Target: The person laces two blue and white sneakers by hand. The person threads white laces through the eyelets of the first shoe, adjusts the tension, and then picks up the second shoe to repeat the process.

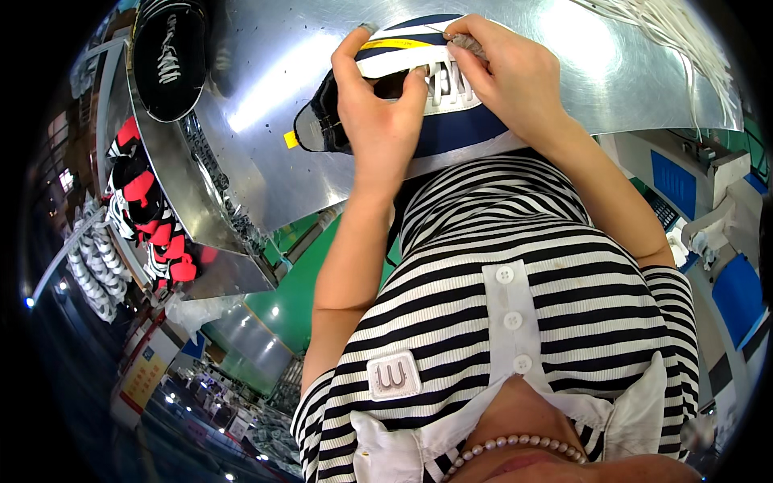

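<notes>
A navy and white sneaker (463,133) with a yellow stripe lies sideways on the shiny metal table (266,97), its grey heel and yellow tab toward the left. My left hand (374,121) grips the sneaker by its upper, thumb at the opening and fingers over the far side. White laces (452,84) cross the front of it. Between the thumb and fingers of my right hand (523,80) is a thin metal needle-like tool with a grey wrapped handle (470,46). Its fine tip points left, above the far side of the sneaker.
Loose white shoelaces (668,32) are heaped at the table's far right. A black shoe with white laces (167,60) is at the far left. Red, black and white shoes (149,205) line a rack beyond the left edge. Machines with blue panels (675,183) stand at right.
</notes>
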A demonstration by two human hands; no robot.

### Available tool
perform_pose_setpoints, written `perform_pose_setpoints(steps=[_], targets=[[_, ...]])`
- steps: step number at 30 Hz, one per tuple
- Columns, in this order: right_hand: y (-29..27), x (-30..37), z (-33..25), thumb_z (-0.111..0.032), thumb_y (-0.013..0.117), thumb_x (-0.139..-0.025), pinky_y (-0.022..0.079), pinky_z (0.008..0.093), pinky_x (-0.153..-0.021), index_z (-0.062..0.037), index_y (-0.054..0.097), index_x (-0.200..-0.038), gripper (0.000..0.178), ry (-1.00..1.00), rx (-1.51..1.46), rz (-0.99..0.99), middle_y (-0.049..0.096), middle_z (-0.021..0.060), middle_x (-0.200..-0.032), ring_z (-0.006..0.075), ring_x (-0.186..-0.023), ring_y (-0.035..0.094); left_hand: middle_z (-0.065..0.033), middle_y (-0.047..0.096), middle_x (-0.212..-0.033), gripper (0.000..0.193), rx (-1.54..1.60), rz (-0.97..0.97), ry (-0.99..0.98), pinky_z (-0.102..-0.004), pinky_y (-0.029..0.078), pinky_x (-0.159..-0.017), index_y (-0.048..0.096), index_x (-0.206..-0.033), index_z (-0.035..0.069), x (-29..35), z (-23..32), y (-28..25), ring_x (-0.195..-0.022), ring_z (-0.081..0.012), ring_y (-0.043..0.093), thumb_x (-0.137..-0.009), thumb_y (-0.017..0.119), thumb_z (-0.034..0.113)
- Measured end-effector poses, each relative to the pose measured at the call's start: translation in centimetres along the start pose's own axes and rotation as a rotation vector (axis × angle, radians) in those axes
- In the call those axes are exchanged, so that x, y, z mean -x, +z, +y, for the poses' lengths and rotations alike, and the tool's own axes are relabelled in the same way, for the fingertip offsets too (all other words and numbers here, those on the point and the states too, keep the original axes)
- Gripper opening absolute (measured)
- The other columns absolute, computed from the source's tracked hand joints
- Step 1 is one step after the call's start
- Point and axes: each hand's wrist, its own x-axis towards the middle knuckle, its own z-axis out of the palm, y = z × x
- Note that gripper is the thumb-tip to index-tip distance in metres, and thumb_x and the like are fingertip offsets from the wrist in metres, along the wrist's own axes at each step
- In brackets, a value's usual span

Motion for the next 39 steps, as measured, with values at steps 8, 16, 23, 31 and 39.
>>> perform_pose_setpoints(steps=[8, 16, 23, 31, 39], targets=[[-1.6, 0.1, 0.7, -0.005, 0.072, -0.082, 0.045, 0.027, -0.053, -0.0107, 0.07, -0.109, 0.028, -0.151, -0.387, -0.165, 0.064, 0.0001, -0.079, 0.0104, -0.06, 0.057, -0.013, 0.061, -0.112, 0.063, 0.322, -0.272, -0.281, -0.0298, 0.05, -0.087, 0.04, -0.137, -0.001, -0.3, 1.7, -3.4, -0.096, -0.0147, 0.06, -0.081, 0.07, -0.005], [-3.9, 0.3, -3.2, -0.001, 0.07, -0.073, 0.042, 0.0285, -0.049, -0.0086, 0.071, -0.088, 0.017, -0.265, -0.646, -0.265, 0.06, 0.0049, -0.069, 0.0214, -0.054, 0.056, -0.0103, 0.066, -0.094, 0.048, 0.332, -0.194, -0.282, -0.0264, 0.051, -0.076, 0.041, -0.133, -0.001, -1.1, 1.8, -2.4, -0.082, -0.013, 0.062, -0.093, 0.065, 0.008], [-3.7, 2.7, -1.6, -0.004, 0.072, -0.083, 0.045, 0.024, -0.054, -0.0062, 0.071, -0.108, 0.025, 0.002, -0.544, -0.342, 0.067, 0.0055, -0.08, 0.0115, -0.062, 0.06, -0.0176, 0.068, -0.09, 0.046, -0.205, -0.151, -0.032, -0.0351, 0.052, -0.077, 0.041, -0.132, -0.002, -1.1, 2.2, -2.6, -0.081, -0.0271, 0.067, -0.095, 0.063, 0.015], [-3.0, 2.8, -2.3, -0.019, 0.075, -0.084, 0.048, 0.0236, -0.068, 0.0003, 0.072, -0.097, 0.023, 0.533, -0.49, -0.502, 0.07, 0.0051, -0.084, 0.0085, -0.075, 0.062, -0.0126, 0.067, -0.095, 0.029, -0.638, -0.193, 0.269, -0.0306, 0.051, -0.072, 0.062, -0.11, 0.001, 3.2, 2.3, -4.2, -0.08, -0.0235, 0.066, -0.085, 0.073, 0.008], [-1.9, 1.3, -3.8, -0.02, 0.075, -0.087, 0.035, 0.0175, -0.052, -0.0035, 0.07, -0.093, 0.018, 0.59, -0.976, -0.337, 0.058, -0.0085, -0.072, 0.0004, -0.06, 0.047, -0.017, 0.066, -0.082, 0.021, -0.435, -0.17, 0.108, -0.0414, 0.05, -0.063, 0.06, -0.104, 0.002, 2.8, 2.2, -4.2, -0.07, -0.0355, 0.064, -0.087, 0.069, 0.012]])
